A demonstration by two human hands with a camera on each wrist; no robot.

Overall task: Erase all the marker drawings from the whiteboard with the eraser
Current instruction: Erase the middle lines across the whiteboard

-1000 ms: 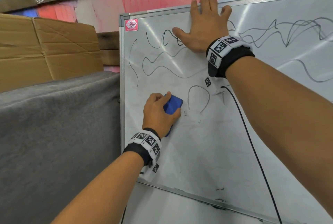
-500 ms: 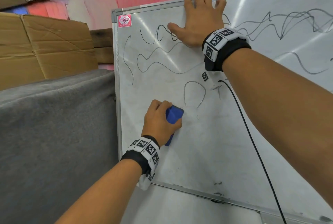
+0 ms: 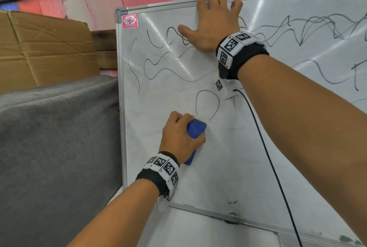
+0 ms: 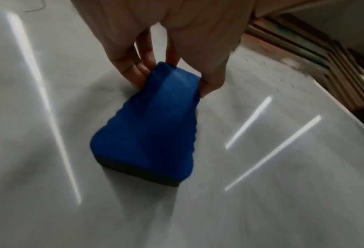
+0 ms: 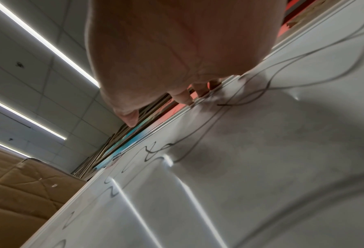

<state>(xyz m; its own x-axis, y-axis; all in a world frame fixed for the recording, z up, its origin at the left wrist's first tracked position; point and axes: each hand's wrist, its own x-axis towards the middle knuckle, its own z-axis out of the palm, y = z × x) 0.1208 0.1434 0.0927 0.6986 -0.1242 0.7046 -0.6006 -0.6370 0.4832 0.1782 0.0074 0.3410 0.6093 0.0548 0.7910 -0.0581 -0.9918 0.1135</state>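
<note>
A whiteboard (image 3: 228, 157) leans upright, with black marker squiggles (image 3: 168, 62) across its upper half and an arch-shaped line (image 3: 207, 98) in the middle. My left hand (image 3: 181, 135) grips a blue eraser (image 3: 195, 128) and presses it to the board just below that arch. In the left wrist view the eraser (image 4: 151, 120) lies flat on the board (image 4: 282, 184), held between my fingers (image 4: 138, 67) and thumb. My right hand (image 3: 213, 24) lies flat against the board's top edge, fingers spread; in the right wrist view its fingertips (image 5: 183, 97) reach the frame.
A grey blanket (image 3: 55, 147) covers something left of the board, with a cardboard box (image 3: 43, 48) behind it. A black cable (image 3: 266, 153) hangs from my right wrist across the board. Marker lines (image 3: 317, 28) run on to the right.
My left hand slid the eraser down a little and then to the right, under the arch-shaped line. My right hand has stayed flat at the top edge.
</note>
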